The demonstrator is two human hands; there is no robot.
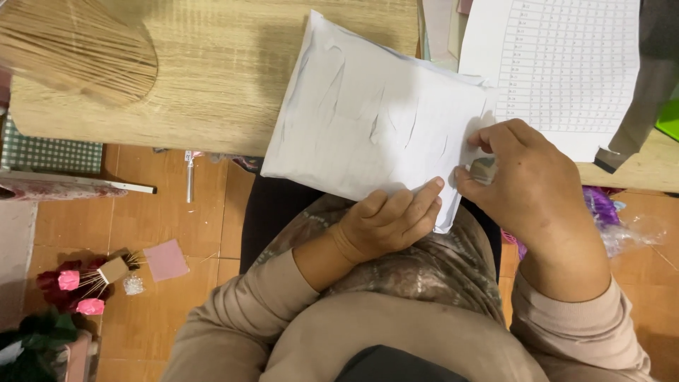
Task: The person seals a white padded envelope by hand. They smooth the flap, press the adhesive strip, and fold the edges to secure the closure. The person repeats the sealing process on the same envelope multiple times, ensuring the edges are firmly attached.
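Note:
A wrinkled white sheet of paper (375, 117) lies over the near edge of the wooden table (212, 71) and hangs toward my lap. My left hand (385, 223) is under and against its lower edge, fingers pressed on the paper. My right hand (527, 184) pinches the sheet's right lower corner between thumb and fingers. A printed white sheet with a grid of rows (566, 64) lies just beyond my right hand on the table.
A bundle of thin pale sticks (71, 46) rests on the table's left end. On the tiled floor lie pink paper flowers on sticks (78, 290), a pink square (166, 260) and a small metal tool (189, 177). Purple and clear plastic wrap (615, 219) sits at right.

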